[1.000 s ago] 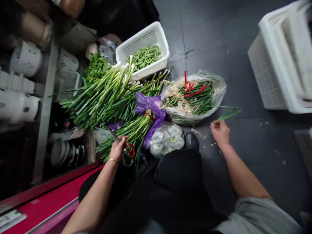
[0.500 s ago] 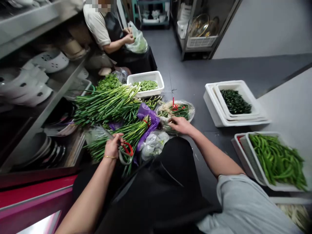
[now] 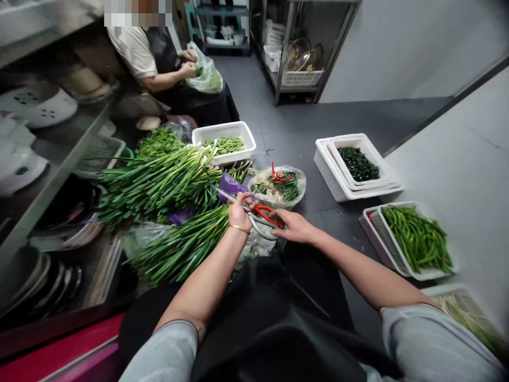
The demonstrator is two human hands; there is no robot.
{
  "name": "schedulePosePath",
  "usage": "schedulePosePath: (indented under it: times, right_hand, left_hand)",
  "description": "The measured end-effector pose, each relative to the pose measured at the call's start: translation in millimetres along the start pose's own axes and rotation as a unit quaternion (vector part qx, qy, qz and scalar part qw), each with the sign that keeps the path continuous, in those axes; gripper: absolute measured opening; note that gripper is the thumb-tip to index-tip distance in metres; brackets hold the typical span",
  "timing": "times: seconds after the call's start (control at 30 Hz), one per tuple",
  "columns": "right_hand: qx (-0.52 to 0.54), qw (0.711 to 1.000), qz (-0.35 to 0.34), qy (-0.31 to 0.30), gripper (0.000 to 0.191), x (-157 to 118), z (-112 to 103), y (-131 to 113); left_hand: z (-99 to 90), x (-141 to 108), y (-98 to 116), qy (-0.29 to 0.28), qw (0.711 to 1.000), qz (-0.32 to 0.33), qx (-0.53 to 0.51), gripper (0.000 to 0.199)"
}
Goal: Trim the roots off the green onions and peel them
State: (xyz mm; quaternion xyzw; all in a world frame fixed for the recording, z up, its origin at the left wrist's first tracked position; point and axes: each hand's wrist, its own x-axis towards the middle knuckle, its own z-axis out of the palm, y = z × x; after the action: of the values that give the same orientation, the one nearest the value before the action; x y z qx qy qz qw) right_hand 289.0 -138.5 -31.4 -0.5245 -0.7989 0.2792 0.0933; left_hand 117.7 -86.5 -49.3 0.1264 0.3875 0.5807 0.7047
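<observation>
Head view: left hand (image 3: 239, 212) has its fingers closed round the scissors (image 3: 262, 208) mid-length, likely leaving handles clear for the right hand (image 3: 297, 226), fingers at them, grip unclear; long greens (image 3: 178, 246) lie toward the floor's (image 3: 288, 130) left edge, presumably for reach. Versus half a second ago: right hand off the plastic bag (image 3: 301, 185); scissors shifted rightward to meet it.

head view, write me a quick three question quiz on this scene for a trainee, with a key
1. Multiple choice: what is the left hand holding?
a) a spoon
b) scissors
c) a rolling pin

2. True or false: the white basket just in front of the co-worker holds carrots.

3. Fill in the colour: the ties on the greens in the clear bag are ____.

Key: 1. b; 2. false, it holds green pods; 3. red.
</observation>
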Motion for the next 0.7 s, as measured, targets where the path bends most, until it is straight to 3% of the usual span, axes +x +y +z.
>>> schedulePosePath:
  times: [0.1, 0.2, 0.27, 0.37, 0.47, 0.53, 0.63, 0.7]
  right_hand:
    - [-0.081, 0.994, 0.062, -0.029, 0.037, 24, 0, 46]
    - [0.005, 0.996, 0.085, 0.009, 0.025, 60, 21, 106]
    - [0.106, 0.985, 0.116, 0.07, 0.015, 90, 41, 148]
    - [0.191, 0.954, 0.183, 0.138, 0.008, 133, 69, 202]
    - [0.222, 0.943, 0.224, 0.105, 0.019, 157, 87, 247]
    - [0.228, 0.939, 0.249, 0.06, 0.017, 160, 97, 271]
    - [0.219, 0.931, 0.289, 0.046, 0.018, 153, 110, 292]
    - [0.216, 0.92, 0.321, 0.052, 0.021, 149, 115, 298]
  left_hand:
    - [20.3, 34, -28, -0.105, 0.992, -0.034, 0.058, 0.028]
    - [38.6, 81, -59, -0.219, 0.966, -0.084, 0.112, 0.044]
    - [50.9, 120, -84, -0.196, 0.966, -0.096, 0.14, 0.035]
    - [58.8, 183, -119, -0.12, 0.972, -0.065, 0.193, 0.023]
    - [39.1, 238, -134, -0.077, 0.95, -0.039, 0.301, 0.016]
    - [13.6, 266, -132, -0.037, 0.891, 0.012, 0.451, 0.016]
    - [-25.2, 299, -123, -0.008, 0.717, 0.109, 0.689, 0.038]
    - [-43.7, 315, -119, 0.025, 0.618, 0.116, 0.777, 0.056]
